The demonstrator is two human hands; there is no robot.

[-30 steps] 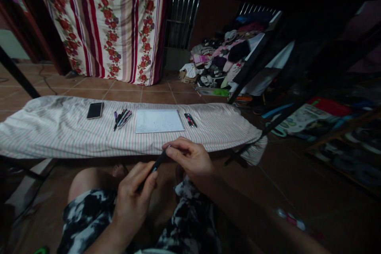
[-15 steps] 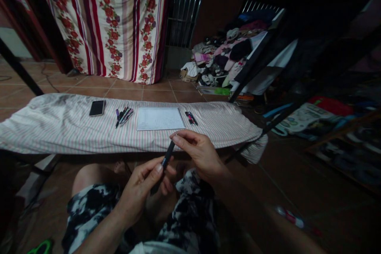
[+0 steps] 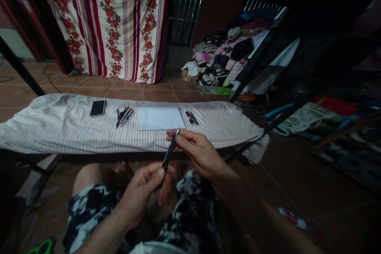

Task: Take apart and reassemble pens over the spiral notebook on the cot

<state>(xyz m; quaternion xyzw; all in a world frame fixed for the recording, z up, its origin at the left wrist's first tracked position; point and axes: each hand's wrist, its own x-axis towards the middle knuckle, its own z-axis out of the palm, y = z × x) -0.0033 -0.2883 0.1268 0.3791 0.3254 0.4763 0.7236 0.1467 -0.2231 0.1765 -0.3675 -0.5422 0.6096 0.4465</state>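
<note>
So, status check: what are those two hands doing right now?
Left hand pinching lower end of slim black pen. Right hand gripping its top. White spiral notebook lies beyond on striped cloth, untouched.

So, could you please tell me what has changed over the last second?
The pen has tilted more upright and risen slightly; its silver end now shows above the right hand. The left hand keeps its grip lower down. The phone, notebook and loose pens on the striped cloth stayed put.
</note>
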